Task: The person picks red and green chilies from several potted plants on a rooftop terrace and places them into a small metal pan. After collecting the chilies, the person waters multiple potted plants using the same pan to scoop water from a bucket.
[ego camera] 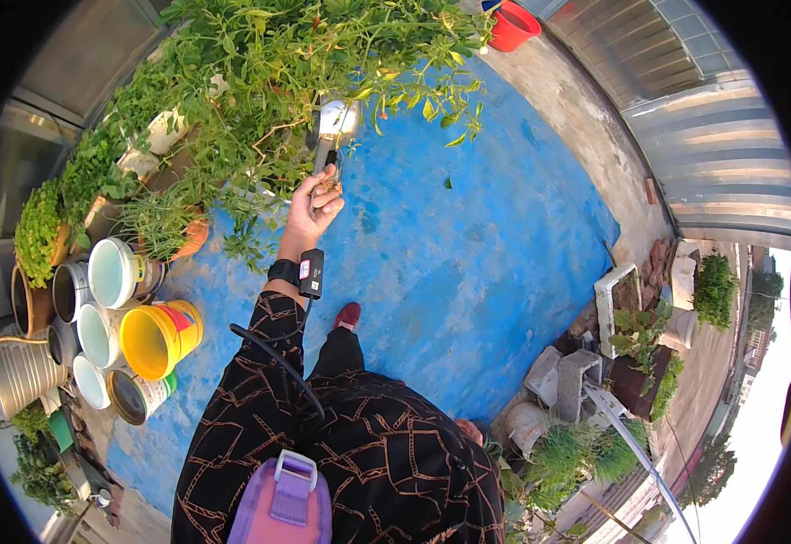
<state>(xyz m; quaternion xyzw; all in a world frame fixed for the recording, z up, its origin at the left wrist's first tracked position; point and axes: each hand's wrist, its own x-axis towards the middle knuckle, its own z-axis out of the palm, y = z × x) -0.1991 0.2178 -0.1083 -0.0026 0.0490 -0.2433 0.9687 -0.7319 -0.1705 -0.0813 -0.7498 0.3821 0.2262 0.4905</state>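
Observation:
My left hand (314, 202) is raised in front of me, its fingers curled around some dry brownish plant bits (329, 185). Just beyond the fingertips is a shiny metal object (338, 121) with a narrow handle-like part, partly under leaves; whether the hand touches it cannot be told. Leafy green plants (252, 75) with a few small reddish fruits spread above and left of the hand. A black device is strapped to the wrist, with a cable running down the sleeve. Low at my right side, a small part of my right hand (468, 431) shows; its fingers are hidden.
Blue sheeting (450, 258) covers the ground. Several buckets, one a yellow bucket (161, 340), are grouped at the left beside potted plants. A red bucket (514, 27) stands at the top. Foam and concrete planters (579, 384) line the lower right, near a corrugated metal wall (708, 156).

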